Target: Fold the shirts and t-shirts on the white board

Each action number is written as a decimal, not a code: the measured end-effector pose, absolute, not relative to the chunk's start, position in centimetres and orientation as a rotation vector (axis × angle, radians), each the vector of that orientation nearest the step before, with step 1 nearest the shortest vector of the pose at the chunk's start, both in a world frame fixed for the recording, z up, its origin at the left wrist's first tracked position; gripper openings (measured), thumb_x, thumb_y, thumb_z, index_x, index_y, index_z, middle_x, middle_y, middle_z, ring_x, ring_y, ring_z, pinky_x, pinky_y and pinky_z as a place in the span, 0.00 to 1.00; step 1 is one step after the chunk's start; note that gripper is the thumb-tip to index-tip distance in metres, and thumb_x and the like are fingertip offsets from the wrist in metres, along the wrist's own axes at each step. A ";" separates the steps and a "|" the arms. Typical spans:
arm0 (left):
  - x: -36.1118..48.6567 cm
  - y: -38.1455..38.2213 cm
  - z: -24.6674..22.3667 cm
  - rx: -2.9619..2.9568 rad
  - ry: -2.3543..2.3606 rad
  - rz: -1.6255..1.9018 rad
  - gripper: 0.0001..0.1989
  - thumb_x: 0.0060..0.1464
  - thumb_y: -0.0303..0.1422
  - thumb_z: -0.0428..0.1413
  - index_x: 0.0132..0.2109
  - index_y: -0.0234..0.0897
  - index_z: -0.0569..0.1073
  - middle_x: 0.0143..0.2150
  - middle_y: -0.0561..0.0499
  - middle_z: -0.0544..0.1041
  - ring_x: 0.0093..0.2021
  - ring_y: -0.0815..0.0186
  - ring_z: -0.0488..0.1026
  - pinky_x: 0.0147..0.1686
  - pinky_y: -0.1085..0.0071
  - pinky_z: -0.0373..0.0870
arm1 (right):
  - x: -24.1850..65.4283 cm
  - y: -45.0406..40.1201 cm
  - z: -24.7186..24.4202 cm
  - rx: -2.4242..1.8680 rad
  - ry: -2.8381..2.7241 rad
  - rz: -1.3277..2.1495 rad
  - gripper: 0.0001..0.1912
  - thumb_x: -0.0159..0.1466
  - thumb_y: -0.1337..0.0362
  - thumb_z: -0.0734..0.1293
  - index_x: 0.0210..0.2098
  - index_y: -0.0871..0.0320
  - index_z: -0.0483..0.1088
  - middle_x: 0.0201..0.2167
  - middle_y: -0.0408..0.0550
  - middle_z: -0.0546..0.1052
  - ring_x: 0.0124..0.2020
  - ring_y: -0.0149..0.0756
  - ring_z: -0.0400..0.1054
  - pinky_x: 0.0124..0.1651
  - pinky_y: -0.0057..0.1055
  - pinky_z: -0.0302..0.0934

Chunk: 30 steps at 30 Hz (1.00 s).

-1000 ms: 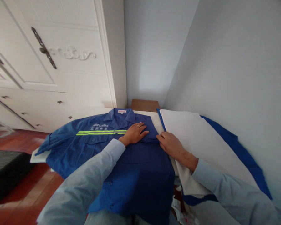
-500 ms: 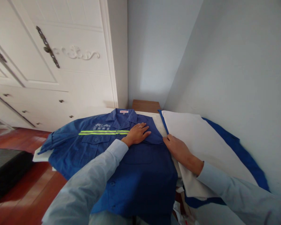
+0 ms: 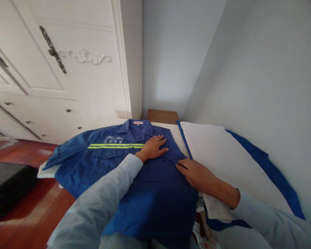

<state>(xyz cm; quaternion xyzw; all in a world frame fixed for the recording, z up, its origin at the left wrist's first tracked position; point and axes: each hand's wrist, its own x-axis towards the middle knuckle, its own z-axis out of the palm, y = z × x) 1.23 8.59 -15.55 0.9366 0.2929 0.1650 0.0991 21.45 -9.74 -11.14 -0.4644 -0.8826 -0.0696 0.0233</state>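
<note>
A blue work shirt (image 3: 155, 197) lies front up on a white board, collar pointing away from me. It has a yellow-green reflective stripe, white lettering and buttoned flap pockets. On the right, its side is folded inward over the chest, covering part of the stripe. My left hand (image 3: 154, 148), wearing a ring, presses flat on this fold with the fingers spread. At the shirt's right edge rests my right hand (image 3: 194, 171), fingers stretched and slightly apart, touching the blue cloth below the fold. I see nothing held in either hand.
Right of the shirt lies a white cloth or panel (image 3: 223, 155) with blue cloth showing under its edges. A white wardrobe (image 3: 93, 86) stands at the back left, and a brown wooden piece (image 3: 163, 116) sits in the wall corner. A black case (image 3: 12, 186) is on the red floor.
My right hand has let go of the folded edge and moved slightly down, its fingers loosening onto the shirt. My left hand stays pressed on the fold.
</note>
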 end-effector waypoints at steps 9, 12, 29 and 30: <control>1.3 8.4 -15.4 2.779 0.873 0.505 0.30 0.67 0.50 0.49 0.65 0.34 0.72 0.70 0.36 0.66 0.71 0.51 0.62 0.70 0.54 0.56 | 21.8 -10.3 -11.0 -1.444 -2.598 -0.170 0.28 0.59 0.78 0.59 0.58 0.66 0.72 0.56 0.65 0.76 0.57 0.50 0.72 0.59 0.48 0.70; 1.4 8.4 -15.6 2.783 0.868 0.536 0.29 0.68 0.50 0.48 0.64 0.35 0.72 0.69 0.37 0.67 0.70 0.50 0.62 0.69 0.53 0.57 | 22.2 -9.5 -11.5 -1.505 -2.552 -0.212 0.33 0.58 0.80 0.58 0.62 0.66 0.69 0.60 0.65 0.74 0.61 0.50 0.69 0.62 0.49 0.68; 7.2 12.2 -11.3 3.011 0.243 0.191 0.24 0.57 0.23 0.57 0.59 0.43 0.75 0.64 0.46 0.75 0.70 0.52 0.63 0.68 0.52 0.60 | 23.5 -4.5 -10.1 -1.503 -2.302 0.298 0.27 0.62 0.78 0.57 0.56 0.58 0.73 0.51 0.56 0.81 0.51 0.43 0.76 0.59 0.43 0.69; 7.6 12.5 -11.5 3.008 0.188 0.163 0.22 0.56 0.22 0.58 0.56 0.43 0.78 0.62 0.46 0.77 0.69 0.52 0.64 0.67 0.52 0.60 | 23.5 -4.3 -10.3 -1.526 -2.289 0.322 0.28 0.61 0.78 0.57 0.56 0.59 0.72 0.50 0.56 0.81 0.50 0.43 0.77 0.57 0.42 0.69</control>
